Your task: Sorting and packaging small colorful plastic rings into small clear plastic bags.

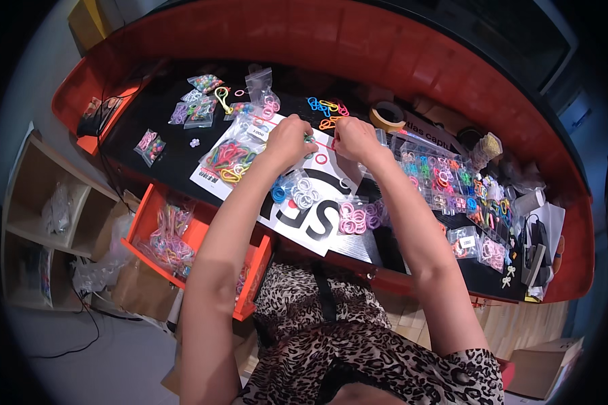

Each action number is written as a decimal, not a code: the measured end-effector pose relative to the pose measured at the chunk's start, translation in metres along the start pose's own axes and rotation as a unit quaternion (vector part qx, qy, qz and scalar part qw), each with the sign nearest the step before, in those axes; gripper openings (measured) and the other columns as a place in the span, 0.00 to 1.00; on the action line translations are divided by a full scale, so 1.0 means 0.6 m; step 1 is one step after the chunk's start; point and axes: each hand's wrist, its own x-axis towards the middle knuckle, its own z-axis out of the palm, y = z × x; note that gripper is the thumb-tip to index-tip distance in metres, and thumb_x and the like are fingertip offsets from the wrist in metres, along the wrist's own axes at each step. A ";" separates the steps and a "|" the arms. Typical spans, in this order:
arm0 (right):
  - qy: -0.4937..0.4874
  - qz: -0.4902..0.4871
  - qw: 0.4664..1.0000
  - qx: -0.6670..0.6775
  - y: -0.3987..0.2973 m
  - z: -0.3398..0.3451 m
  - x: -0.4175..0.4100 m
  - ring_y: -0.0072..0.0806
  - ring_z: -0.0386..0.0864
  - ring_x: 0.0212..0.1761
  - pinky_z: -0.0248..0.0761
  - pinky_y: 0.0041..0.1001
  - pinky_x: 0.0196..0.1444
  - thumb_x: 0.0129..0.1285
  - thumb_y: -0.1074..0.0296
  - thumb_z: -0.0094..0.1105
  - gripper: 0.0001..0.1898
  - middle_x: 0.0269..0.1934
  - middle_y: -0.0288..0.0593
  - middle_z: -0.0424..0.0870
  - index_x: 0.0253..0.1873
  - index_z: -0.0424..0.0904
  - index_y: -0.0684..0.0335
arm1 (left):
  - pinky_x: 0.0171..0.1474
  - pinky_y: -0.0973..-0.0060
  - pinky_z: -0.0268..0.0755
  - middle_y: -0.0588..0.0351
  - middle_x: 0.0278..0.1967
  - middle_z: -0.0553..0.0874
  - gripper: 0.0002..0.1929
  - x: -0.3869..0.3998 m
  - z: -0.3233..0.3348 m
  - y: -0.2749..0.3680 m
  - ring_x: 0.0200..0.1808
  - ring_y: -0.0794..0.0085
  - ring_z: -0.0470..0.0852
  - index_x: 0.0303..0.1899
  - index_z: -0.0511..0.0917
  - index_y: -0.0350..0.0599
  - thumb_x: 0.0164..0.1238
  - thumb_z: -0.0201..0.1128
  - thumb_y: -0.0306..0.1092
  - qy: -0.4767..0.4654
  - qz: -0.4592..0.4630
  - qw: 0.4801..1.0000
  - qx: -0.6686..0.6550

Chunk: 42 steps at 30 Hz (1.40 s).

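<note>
Over a printed white sheet [304, 235], my left hand [291, 139] pinches a small green ring [310, 140]. My right hand [353, 139] has its fingers closed on a red-pink cord [329, 146], which stretches between the two hands. A red ring [321, 159] lies on the sheet just below them. Left of my left hand is a clear bag of multicoloured loops [230, 157]. Nearer to me lie blue rings [279, 192], a bag of white rings [305, 192] and a bag of pink rings [353, 218]. Blue, yellow and orange plastic clips [329, 107] lie beyond the hands.
Clear compartment boxes [435, 177] of coloured pieces stand at the right, near a roll of tape [387, 116]. Small bags of beads [205, 82] lie at the far left. An open orange drawer [149, 253] holds more bags. A red raised rim [304, 30] surrounds the black desk.
</note>
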 end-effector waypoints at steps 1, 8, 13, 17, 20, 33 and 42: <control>-0.001 -0.002 1.000 -0.001 -0.002 -0.003 0.001 0.54 0.86 0.42 0.79 0.43 0.45 0.50 0.76 0.63 0.05 0.34 0.60 0.86 0.32 0.84 0.68 | 0.54 0.61 0.77 0.46 0.44 0.85 0.18 -0.004 0.000 -0.004 0.49 0.52 0.85 0.43 0.90 0.43 0.51 0.79 0.39 0.001 -0.002 1.000 0.000; -0.036 -0.047 0.998 0.012 0.005 -0.024 -0.002 0.54 0.87 0.42 0.80 0.43 0.48 0.52 0.70 0.67 0.10 0.36 0.59 0.87 0.37 0.85 0.69 | 0.51 0.62 0.77 0.47 0.43 0.86 0.15 -0.035 -0.034 0.016 0.46 0.56 0.86 0.42 0.89 0.41 0.54 0.77 0.36 0.057 0.023 0.998 -0.030; -0.096 -0.038 0.973 0.204 -0.032 -0.036 -0.007 0.46 0.87 0.37 0.79 0.38 0.43 0.49 0.72 0.70 0.07 0.32 0.55 0.87 0.32 0.84 0.67 | 0.42 0.65 0.78 0.47 0.34 0.88 0.12 -0.074 -0.065 0.013 0.36 0.62 0.87 0.38 0.89 0.37 0.57 0.75 0.35 0.047 -0.024 0.997 -0.063; -0.086 -0.043 0.980 0.177 -0.009 0.001 -0.009 0.38 0.87 0.35 0.78 0.33 0.40 0.53 0.73 0.69 0.07 0.32 0.51 0.88 0.36 0.85 0.69 | 0.37 0.67 0.78 0.47 0.27 0.88 0.12 -0.099 -0.085 0.033 0.29 0.63 0.87 0.33 0.89 0.36 0.56 0.76 0.37 -0.062 -0.086 0.991 -0.077; -0.089 -0.008 0.978 0.186 -0.013 -0.027 -0.028 0.37 0.88 0.36 0.79 0.32 0.41 0.54 0.74 0.69 0.07 0.33 0.51 0.89 0.37 0.87 0.69 | 0.37 0.69 0.78 0.48 0.26 0.88 0.11 -0.114 -0.076 0.018 0.28 0.65 0.87 0.32 0.89 0.35 0.56 0.75 0.35 -0.076 -0.059 0.993 -0.073; -0.037 0.022 0.994 0.101 -0.040 -0.044 -0.153 0.51 0.86 0.39 0.79 0.43 0.45 0.53 0.74 0.66 0.03 0.33 0.54 0.87 0.33 0.84 0.65 | 0.31 0.82 0.80 0.54 0.28 0.89 0.07 -0.136 -0.106 0.032 0.28 0.79 0.85 0.35 0.88 0.30 0.60 0.73 0.26 -0.165 -0.190 0.906 -0.341; -0.002 0.070 0.893 0.445 -0.095 -0.067 -0.178 0.30 0.85 0.27 0.76 0.28 0.31 0.65 0.70 0.67 0.07 0.28 0.47 0.88 0.39 0.84 0.68 | 0.29 0.87 0.80 0.56 0.29 0.88 0.06 -0.188 -0.062 0.053 0.25 0.82 0.85 0.38 0.87 0.36 0.63 0.74 0.27 -0.077 -0.293 0.783 -0.544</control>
